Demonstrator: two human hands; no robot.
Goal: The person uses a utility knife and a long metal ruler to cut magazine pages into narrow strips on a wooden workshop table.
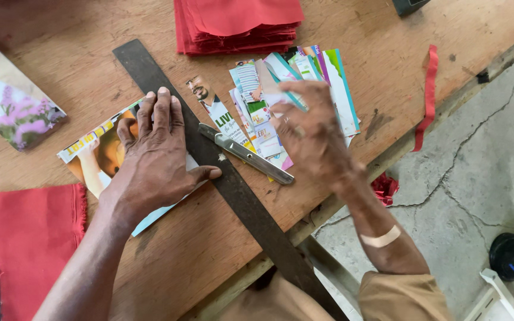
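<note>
Worn wooden table (pixel 60 77): left hand (pixel 156 157) flat, fingers spread, pinning colourful printed page (pixel 99 151) beside long dark metal ruler (pixel 233 187); right hand (pixel 310 134) pinching cut paper strip (pixel 281 98) over far strip pile (pixel 328 80). Silver utility knife (pixel 248 154) idle; page part-cut.

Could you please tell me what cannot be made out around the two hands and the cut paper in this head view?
- Printed sheet: its middle is hidden under the flat left hand.
- Right hand: blurred; its grip on the paper strip cannot be judged.
- Pile of cut strips: partly covered by the right hand; the count is unclear.
- Long dark ruler: its near end is cut off by the bottom edge.
- Red cloth stack: cut off by the top edge.
</note>
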